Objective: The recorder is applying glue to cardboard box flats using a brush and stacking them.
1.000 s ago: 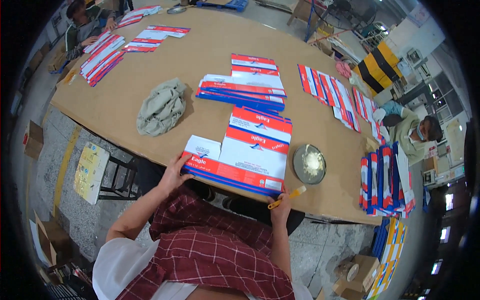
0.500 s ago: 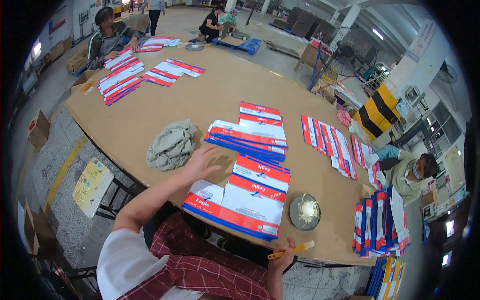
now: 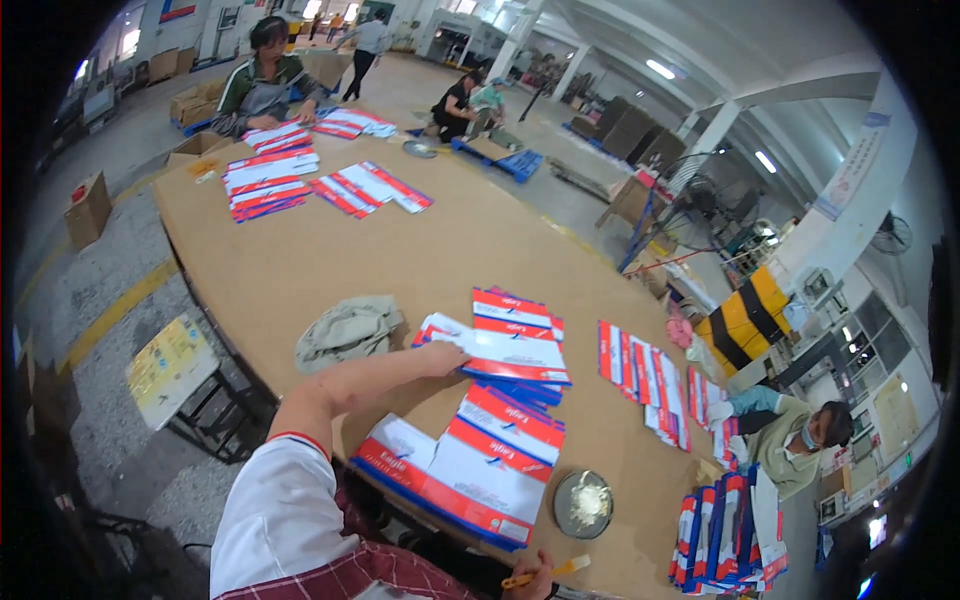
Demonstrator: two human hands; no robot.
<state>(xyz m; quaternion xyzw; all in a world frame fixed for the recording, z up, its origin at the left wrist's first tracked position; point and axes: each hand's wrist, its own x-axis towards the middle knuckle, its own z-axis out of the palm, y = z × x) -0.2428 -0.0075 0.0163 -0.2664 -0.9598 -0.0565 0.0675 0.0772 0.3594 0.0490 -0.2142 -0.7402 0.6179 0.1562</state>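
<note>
My left hand [image 3: 445, 359] reaches over the table to the farther pile of flat printed cartons [image 3: 518, 350], red, white and blue. Its fingers are closed at the left edge of an upper carton, the fingertips partly hidden. At the table's front edge my right hand [image 3: 535, 582] grips a brush [image 3: 574, 565] with a yellow-orange handle and pale bristles. Between my arms lies a nearer pile of the same flat cartons [image 3: 490, 475], fanned in steps. Right of it, a dark round dish [image 3: 563, 518] holds whitish paste [image 3: 590, 503].
A crumpled grey-green cloth [image 3: 345, 332] lies left of the piles on the brown table [image 3: 400, 260]. More carton piles [image 3: 645, 385] lie to the right, near a masked co-worker [image 3: 795, 445]. Another person [image 3: 268, 85] handles cartons at the far left. A stool [image 3: 172, 370] stands beside the table.
My left hand has moved from above the table beside the cloth to the farther pile and closed at a carton's edge. My right hand still holds the brush. The view has shifted.
</note>
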